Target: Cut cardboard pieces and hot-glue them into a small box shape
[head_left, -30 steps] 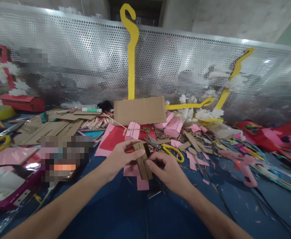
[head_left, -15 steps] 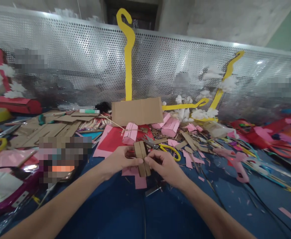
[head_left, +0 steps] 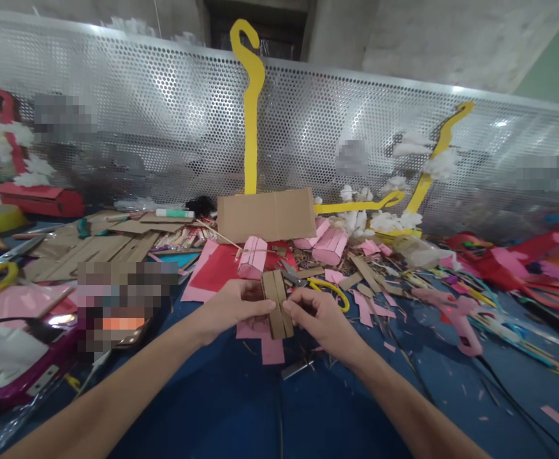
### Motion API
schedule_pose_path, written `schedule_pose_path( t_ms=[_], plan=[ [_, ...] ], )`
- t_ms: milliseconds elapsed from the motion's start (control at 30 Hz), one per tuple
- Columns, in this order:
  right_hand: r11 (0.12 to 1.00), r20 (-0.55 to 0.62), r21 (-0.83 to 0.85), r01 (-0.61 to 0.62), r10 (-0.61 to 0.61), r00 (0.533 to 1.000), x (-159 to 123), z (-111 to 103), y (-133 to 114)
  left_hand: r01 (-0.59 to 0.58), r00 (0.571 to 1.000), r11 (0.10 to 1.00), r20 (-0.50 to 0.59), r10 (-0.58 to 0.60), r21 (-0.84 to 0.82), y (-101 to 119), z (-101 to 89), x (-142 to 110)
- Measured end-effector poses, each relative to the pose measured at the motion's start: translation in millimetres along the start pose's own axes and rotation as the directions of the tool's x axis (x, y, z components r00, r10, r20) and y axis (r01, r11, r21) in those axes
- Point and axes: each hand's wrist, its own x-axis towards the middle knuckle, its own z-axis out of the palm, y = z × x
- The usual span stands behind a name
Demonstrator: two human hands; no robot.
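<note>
A small folded piece of brown cardboard (head_left: 278, 305) stands upright between both my hands, above the blue table (head_left: 241, 408). My left hand (head_left: 229, 307) grips its left side, thumb pressed on the front. My right hand (head_left: 318, 316) pinches its right edge with curled fingers. Pink paper scraps (head_left: 266, 344) lie just under the cardboard. Yellow-handled scissors (head_left: 329, 290) rest right behind my right hand.
A larger cardboard sheet (head_left: 266, 215) leans against the perforated metal screen (head_left: 140, 127), with tall yellow hook shapes (head_left: 250, 102) behind it. Pink folded boxes (head_left: 329, 245), red paper (head_left: 215, 268), cardboard cut-outs (head_left: 92, 248), a pink glue gun (head_left: 461, 319) and cables clutter the table.
Both hands stay closed on the cardboard piece, turning it slightly more upright. The view has shifted a little; nothing else moved.
</note>
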Motion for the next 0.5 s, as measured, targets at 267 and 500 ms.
schedule_pose_path(
  t_ms=[267, 500],
  plan=[
    [1.000, -0.006, -0.020, 0.000, 0.000, 1.000, -0.4, 1.1, 1.3, -0.058, 0.997, 0.997, 0.048, 0.056, 0.044, -3.8, -2.5, 0.2],
    [1.000, -0.004, 0.008, -0.008, 0.008, 1.000, 1.8, 0.8, 9.0, -0.085, 0.996, 0.992, 0.037, 0.082, 0.091, -3.5, -3.0, 2.6]
  ],
)
